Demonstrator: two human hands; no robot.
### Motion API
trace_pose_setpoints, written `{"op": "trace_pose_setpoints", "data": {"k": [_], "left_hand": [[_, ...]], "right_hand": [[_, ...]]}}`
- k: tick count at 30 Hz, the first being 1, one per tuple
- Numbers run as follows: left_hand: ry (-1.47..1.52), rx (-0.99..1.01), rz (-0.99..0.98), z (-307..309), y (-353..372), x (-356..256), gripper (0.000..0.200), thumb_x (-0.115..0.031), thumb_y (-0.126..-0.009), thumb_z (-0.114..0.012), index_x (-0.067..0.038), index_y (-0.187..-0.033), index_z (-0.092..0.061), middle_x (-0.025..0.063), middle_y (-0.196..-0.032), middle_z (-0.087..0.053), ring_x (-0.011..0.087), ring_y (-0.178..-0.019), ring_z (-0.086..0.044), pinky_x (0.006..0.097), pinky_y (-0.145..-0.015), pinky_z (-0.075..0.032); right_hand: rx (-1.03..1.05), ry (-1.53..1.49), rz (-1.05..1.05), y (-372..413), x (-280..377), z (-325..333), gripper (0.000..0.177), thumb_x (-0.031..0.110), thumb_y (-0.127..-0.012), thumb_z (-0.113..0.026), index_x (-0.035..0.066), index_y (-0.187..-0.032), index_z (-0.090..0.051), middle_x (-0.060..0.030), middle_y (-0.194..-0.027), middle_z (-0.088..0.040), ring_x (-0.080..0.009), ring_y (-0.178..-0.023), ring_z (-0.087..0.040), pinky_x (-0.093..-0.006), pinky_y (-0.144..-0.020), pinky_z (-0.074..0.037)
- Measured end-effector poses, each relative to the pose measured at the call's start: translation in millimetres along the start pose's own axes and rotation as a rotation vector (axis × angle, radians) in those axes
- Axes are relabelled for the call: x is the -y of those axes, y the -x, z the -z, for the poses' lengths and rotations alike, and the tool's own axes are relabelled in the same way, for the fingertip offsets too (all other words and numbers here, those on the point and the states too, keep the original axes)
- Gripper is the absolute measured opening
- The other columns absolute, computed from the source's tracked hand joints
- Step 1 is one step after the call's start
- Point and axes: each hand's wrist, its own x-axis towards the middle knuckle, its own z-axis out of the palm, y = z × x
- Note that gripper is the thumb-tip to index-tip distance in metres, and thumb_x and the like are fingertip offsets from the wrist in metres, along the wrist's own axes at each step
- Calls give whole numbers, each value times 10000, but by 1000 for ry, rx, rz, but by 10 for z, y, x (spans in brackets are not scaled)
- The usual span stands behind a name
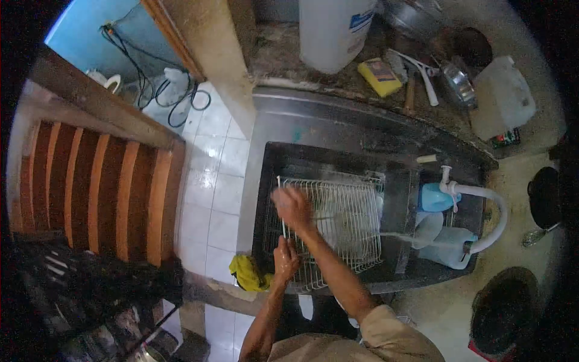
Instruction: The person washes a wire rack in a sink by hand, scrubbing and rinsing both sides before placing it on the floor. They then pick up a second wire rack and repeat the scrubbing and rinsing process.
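Note:
A white wire rack (344,226) lies tilted in the dark sink basin (269,163). My left hand (286,260) is closed around the rack's near left edge. Farther up that same edge is my right hand (293,208), over the wires and smeared by motion. Its fingers are too blurred to show whether they hold anything. Water runs from a curved white hose tap (497,211) at the right and streams toward the rack. Through the wires, something pale shows in the basin, but I cannot make it out.
A yellow cloth (247,273) hangs on the sink's front edge. A blue container (435,198) and a translucent jug (447,253) stand right of the basin. Behind are a large white container (335,36), a yellow sponge packet (380,76), utensils and a plastic jug (503,99).

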Motion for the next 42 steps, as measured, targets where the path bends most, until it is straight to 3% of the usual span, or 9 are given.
{"op": "trace_pose_setpoints", "data": {"k": [2, 6, 13, 21, 26, 29, 30, 37, 42], "left_hand": [[-135, -202, -422, -66, -91, 123, 186, -175, -953, -390, -19, -889, -468, 189, -610, -519, 307, -472, -501, 426, -454, -365], [-154, 41, -50, 9, 23, -193, 189, -178, -966, -389, -24, -869, -437, 161, -550, -517, 300, -415, -502, 405, -432, -385], [-64, -27, -125, -106, -14, -119, 309, -278, -991, -381, -24, -821, -424, 109, -554, -547, 174, -430, -543, 328, -390, -413], [-86, -52, -177, 12, -17, -219, 397, -354, -987, -371, -26, -779, -455, 85, -560, -497, 139, -446, -520, 310, -410, -410], [-167, -12, -242, -65, -76, 18, 392, -360, -986, -363, -52, -757, -438, 36, -564, -408, 118, -435, -413, 304, -415, -363], [268, -36, 162, -73, -19, -268, 394, -362, -986, -352, -52, -758, -432, 48, -572, -412, 121, -454, -361, 316, -414, -349], [159, -37, 99, -98, 21, -364, 389, -355, -985, -361, -47, -760, -433, 53, -578, -419, 125, -459, -366, 320, -422, -353], [-120, -48, -56, -55, -190, 163, 370, -337, -979, -381, -35, -776, -446, 73, -618, -465, 156, -533, -434, 308, -505, -371], [-182, -119, -160, -73, -159, -21, 392, -359, -977, -377, -22, -797, -467, 79, -636, -490, 162, -566, -462, 311, -520, -367]], "right_hand": [[46, -56, -3, 359, 69, 72, 196, 239, -797, -697, 77, -903, -664, -82, -819, -598, -268, -727, -595, -394, -611, -476], [103, -95, -109, 193, -45, 255, 190, 225, -791, -702, 74, -901, -667, -86, -871, -612, -258, -794, -607, -370, -676, -509], [54, 103, 152, -213, -902, 123, 221, 204, -792, -691, 84, -971, -644, -72, -917, -617, -260, -869, -600, -386, -711, -513], [342, 71, -618, 210, -1306, 840, 399, 231, -839, -632, 196, -1229, -559, -139, -1175, -599, -321, -1035, -585, -449, -782, -504], [2, 37, -199, -74, -538, 283, 342, 237, -850, -610, 193, -1189, -606, -128, -1141, -605, -308, -1048, -568, -398, -839, -498], [-21, -62, -80, -37, -794, 10, 265, 212, -805, -661, 143, -1061, -672, -94, -1079, -627, -270, -995, -589, -374, -805, -517], [-11, -100, -40, 44, -965, -91, 243, 205, -791, -677, 128, -1021, -688, -85, -1061, -633, -260, -975, -597, -370, -791, -523], [-276, 91, -265, 644, -2194, 154, 143, 169, -793, -670, 90, -909, -692, -113, -899, -637, -310, -817, -617, -403, -735, -506], [-490, 88, -593, 416, -1685, 116, 166, 201, -813, -654, 51, -884, -650, -135, -879, -632, -334, -807, -608, -413, -704, -490]]}}
